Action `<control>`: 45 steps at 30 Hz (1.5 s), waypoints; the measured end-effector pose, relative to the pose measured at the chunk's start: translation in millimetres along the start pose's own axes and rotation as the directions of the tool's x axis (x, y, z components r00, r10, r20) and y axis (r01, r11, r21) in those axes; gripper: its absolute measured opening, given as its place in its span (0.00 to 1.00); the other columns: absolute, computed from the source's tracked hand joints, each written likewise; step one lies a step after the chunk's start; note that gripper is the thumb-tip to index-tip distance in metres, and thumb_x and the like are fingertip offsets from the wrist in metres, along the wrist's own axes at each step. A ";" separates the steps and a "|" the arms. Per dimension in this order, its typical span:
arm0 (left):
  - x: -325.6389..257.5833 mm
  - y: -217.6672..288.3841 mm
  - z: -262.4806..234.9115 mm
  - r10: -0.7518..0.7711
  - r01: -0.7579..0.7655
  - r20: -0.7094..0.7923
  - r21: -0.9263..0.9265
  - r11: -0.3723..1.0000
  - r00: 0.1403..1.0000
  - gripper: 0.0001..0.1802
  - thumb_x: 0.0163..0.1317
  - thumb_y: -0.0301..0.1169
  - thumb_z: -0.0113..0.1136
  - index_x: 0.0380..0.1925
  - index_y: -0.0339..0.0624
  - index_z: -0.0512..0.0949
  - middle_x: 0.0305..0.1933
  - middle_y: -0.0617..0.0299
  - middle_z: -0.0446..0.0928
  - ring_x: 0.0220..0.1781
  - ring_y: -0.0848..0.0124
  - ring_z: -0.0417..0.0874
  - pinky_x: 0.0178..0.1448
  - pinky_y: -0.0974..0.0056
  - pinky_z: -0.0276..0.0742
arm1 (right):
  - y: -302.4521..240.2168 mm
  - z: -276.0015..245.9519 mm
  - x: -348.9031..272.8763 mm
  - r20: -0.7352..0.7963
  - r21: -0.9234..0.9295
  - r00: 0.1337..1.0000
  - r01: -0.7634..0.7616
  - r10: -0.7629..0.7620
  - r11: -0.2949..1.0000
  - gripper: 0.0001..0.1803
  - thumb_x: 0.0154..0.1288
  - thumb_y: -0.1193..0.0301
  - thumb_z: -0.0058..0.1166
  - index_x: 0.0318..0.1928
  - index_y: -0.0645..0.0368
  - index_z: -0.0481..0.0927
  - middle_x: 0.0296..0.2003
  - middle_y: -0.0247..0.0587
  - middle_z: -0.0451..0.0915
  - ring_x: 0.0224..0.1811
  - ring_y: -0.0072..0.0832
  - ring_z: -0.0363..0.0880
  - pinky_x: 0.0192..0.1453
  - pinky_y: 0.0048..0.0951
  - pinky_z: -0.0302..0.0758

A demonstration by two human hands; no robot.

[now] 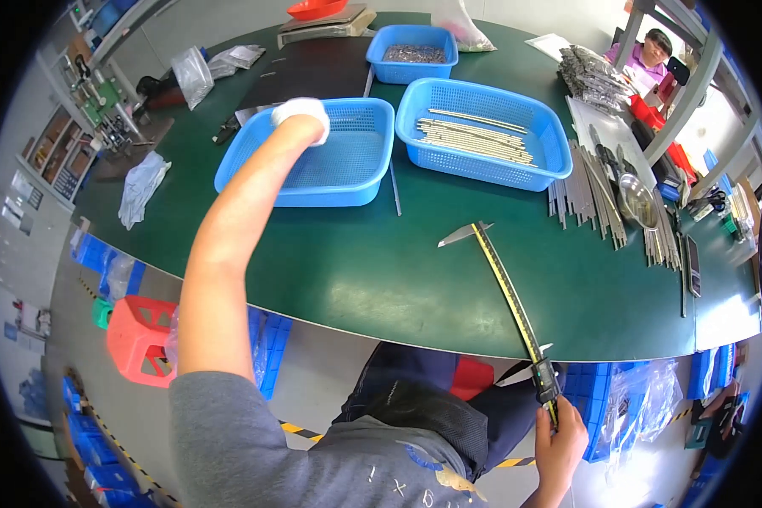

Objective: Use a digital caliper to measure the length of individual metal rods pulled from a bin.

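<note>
1. The left hand (300, 114), gloved in white, is rested on the rim of the empty blue plastic mesh basket (347, 182); its grip cannot be told
2. A long yellow-scaled metal caliper (506, 292) is gripped by the right hand (560, 440) (its far end lies on the green counter (356, 271))
3. A measuring step is judged in hand; thin metal rods (474, 135) would be needed next

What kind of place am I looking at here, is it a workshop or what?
Most likely a small factory inspection bench: blue baskets of thin metal rods sit on a green table, the right hand holds a long caliper, and the gloved left hand reaches into an empty basket.
</note>
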State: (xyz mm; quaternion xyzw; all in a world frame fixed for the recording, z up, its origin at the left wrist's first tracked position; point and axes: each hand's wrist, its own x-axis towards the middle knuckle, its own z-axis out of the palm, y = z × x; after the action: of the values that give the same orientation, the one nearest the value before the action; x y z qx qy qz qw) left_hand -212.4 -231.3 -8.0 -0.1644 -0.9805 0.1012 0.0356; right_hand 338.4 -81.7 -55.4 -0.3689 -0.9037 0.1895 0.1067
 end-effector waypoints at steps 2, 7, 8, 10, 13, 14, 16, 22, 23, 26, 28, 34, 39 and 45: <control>-14.8 -8.2 11.9 0.015 -0.032 0.114 0.146 0.989 0.993 0.17 0.51 0.34 0.61 0.44 0.47 0.83 0.51 0.54 0.80 0.54 0.53 0.80 0.56 0.55 0.75 | 9.9 4.6 2.8 -0.039 0.001 0.998 0.046 -0.046 0.999 0.17 0.58 0.68 0.59 0.45 0.66 0.77 0.31 0.52 0.79 0.28 0.47 0.78 0.31 0.38 0.72; -22.0 2.6 15.0 -0.004 -0.007 0.116 0.097 0.995 0.993 0.16 0.52 0.31 0.58 0.42 0.45 0.83 0.49 0.52 0.81 0.52 0.53 0.80 0.53 0.55 0.77 | 13.1 4.1 0.5 -0.088 -0.024 0.992 0.089 -0.091 0.996 0.17 0.58 0.67 0.59 0.45 0.63 0.77 0.29 0.48 0.78 0.26 0.44 0.79 0.28 0.36 0.73; -18.0 -2.0 21.3 0.001 -0.001 -0.003 0.078 0.997 1.000 0.15 0.52 0.31 0.58 0.41 0.45 0.83 0.48 0.52 0.81 0.52 0.52 0.80 0.51 0.56 0.77 | 10.8 4.5 0.2 -0.087 -0.025 0.993 0.076 -0.078 0.997 0.17 0.58 0.67 0.59 0.45 0.63 0.77 0.29 0.48 0.78 0.26 0.44 0.79 0.28 0.36 0.73; -13.2 -7.0 13.5 0.044 -0.044 -0.012 0.008 0.999 0.999 0.14 0.54 0.32 0.57 0.40 0.44 0.83 0.46 0.53 0.82 0.48 0.54 0.82 0.48 0.56 0.78 | 3.7 3.8 1.8 -0.108 0.011 0.992 0.070 -0.068 0.997 0.15 0.58 0.67 0.60 0.42 0.62 0.77 0.27 0.47 0.77 0.24 0.44 0.77 0.26 0.37 0.71; -25.9 -14.9 -15.9 0.287 -0.361 -0.269 -0.286 0.888 0.919 0.13 0.59 0.32 0.53 0.41 0.40 0.81 0.36 0.52 0.82 0.38 0.56 0.83 0.41 0.57 0.77 | 1.8 2.4 3.2 -0.093 -0.025 0.992 0.078 -0.080 0.997 0.13 0.57 0.66 0.60 0.38 0.61 0.77 0.25 0.45 0.75 0.22 0.43 0.75 0.25 0.38 0.68; -57.9 12.1 -34.7 0.258 -0.405 -0.335 -0.512 0.758 0.906 0.13 0.58 0.31 0.54 0.41 0.40 0.80 0.33 0.53 0.80 0.35 0.57 0.82 0.38 0.58 0.77 | 2.5 7.0 2.9 -0.136 -0.010 0.989 0.053 -0.054 0.999 0.13 0.55 0.65 0.61 0.35 0.60 0.76 0.24 0.44 0.74 0.21 0.42 0.74 0.24 0.38 0.66; -114.9 58.9 -39.9 0.393 -0.766 -0.663 -0.484 0.423 0.637 0.13 0.54 0.30 0.56 0.40 0.41 0.79 0.31 0.55 0.79 0.31 0.58 0.80 0.33 0.60 0.76 | 1.1 6.8 2.0 -0.117 -0.023 0.993 -0.019 0.016 1.000 0.13 0.55 0.65 0.61 0.35 0.60 0.76 0.24 0.43 0.74 0.21 0.41 0.74 0.24 0.37 0.66; -232.5 139.0 12.4 0.682 -0.978 -0.729 -0.090 -0.189 -0.064 0.14 0.45 0.30 0.59 0.36 0.45 0.80 0.29 0.64 0.76 0.30 0.66 0.79 0.33 0.64 0.77 | -4.2 2.7 1.4 -0.100 -0.008 0.993 -0.070 0.069 0.998 0.12 0.54 0.66 0.61 0.33 0.60 0.76 0.23 0.41 0.74 0.21 0.37 0.74 0.24 0.34 0.67; -239.4 146.8 21.6 0.681 -0.965 -0.729 -0.118 -0.233 -0.075 0.14 0.44 0.30 0.60 0.35 0.46 0.80 0.29 0.64 0.75 0.29 0.67 0.78 0.32 0.64 0.76 | -4.0 3.0 0.8 -0.097 -0.007 0.993 -0.065 0.064 0.998 0.12 0.54 0.66 0.61 0.33 0.60 0.76 0.23 0.41 0.74 0.21 0.36 0.74 0.24 0.33 0.67; -247.4 157.6 31.7 0.687 -0.980 -0.719 -0.042 -0.193 -0.105 0.12 0.43 0.31 0.59 0.32 0.45 0.78 0.27 0.66 0.73 0.28 0.69 0.76 0.32 0.66 0.75 | -5.5 2.4 0.5 -0.097 -0.019 0.993 -0.062 0.059 0.998 0.13 0.54 0.66 0.62 0.34 0.61 0.76 0.23 0.40 0.74 0.22 0.35 0.75 0.25 0.32 0.68; -244.5 162.3 39.5 0.662 -0.974 -0.745 -0.084 -0.210 -0.078 0.11 0.43 0.31 0.59 0.31 0.45 0.78 0.26 0.65 0.72 0.27 0.69 0.76 0.32 0.67 0.75 | -6.0 2.7 0.1 -0.100 -0.030 0.994 -0.057 0.054 0.998 0.13 0.54 0.66 0.62 0.34 0.61 0.76 0.23 0.40 0.74 0.23 0.35 0.76 0.25 0.32 0.69; -240.5 161.4 44.4 0.660 -0.978 -0.751 -0.153 -0.140 0.023 0.04 0.43 0.32 0.56 0.20 0.47 0.73 0.24 0.66 0.68 0.29 0.70 0.74 0.34 0.67 0.74 | -6.2 4.2 -0.1 -0.098 -0.044 0.994 -0.049 0.045 0.998 0.14 0.54 0.65 0.62 0.34 0.61 0.76 0.24 0.40 0.75 0.21 0.34 0.75 0.25 0.32 0.69; -237.7 157.5 42.3 0.731 -0.964 -0.680 -0.228 -0.136 0.057 0.10 0.42 0.29 0.57 0.30 0.45 0.77 0.28 0.64 0.71 0.32 0.65 0.77 0.40 0.64 0.78 | -2.3 6.8 -4.6 -0.111 -0.058 0.994 -0.020 0.014 0.998 0.15 0.54 0.66 0.63 0.37 0.62 0.77 0.24 0.41 0.75 0.19 0.33 0.74 0.23 0.30 0.68; -238.2 156.7 44.4 0.728 -0.957 -0.680 -0.258 -0.130 0.085 0.11 0.43 0.29 0.58 0.30 0.44 0.77 0.28 0.64 0.71 0.33 0.66 0.77 0.32 0.65 0.77 | -3.5 7.1 -5.2 -0.101 -0.045 0.995 0.000 -0.005 0.999 0.15 0.54 0.69 0.62 0.39 0.64 0.76 0.24 0.41 0.74 0.19 0.32 0.74 0.22 0.30 0.68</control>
State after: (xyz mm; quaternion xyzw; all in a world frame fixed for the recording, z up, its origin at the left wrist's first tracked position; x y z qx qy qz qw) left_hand 57.2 -173.2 -93.0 -0.7792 -0.5511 -0.2940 0.0510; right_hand 337.5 -89.6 -60.7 -0.3793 -0.9015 0.1501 0.1444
